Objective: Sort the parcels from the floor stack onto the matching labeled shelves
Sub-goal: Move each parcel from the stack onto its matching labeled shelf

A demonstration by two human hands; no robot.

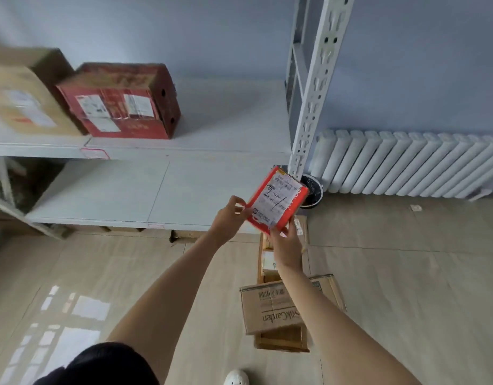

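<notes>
Head view, red parcel [277, 201] between hands [231, 218]

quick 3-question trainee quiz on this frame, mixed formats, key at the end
1. True or false: both hands (left, right) hold the red parcel.
2. What sits on the upper shelf? A) a brown carton and a red carton B) a bucket C) nothing
3. Fill in: the cardboard boxes on the floor lie below the person's ___ forearm.

Key: 1 true; 2 A; 3 right
</notes>
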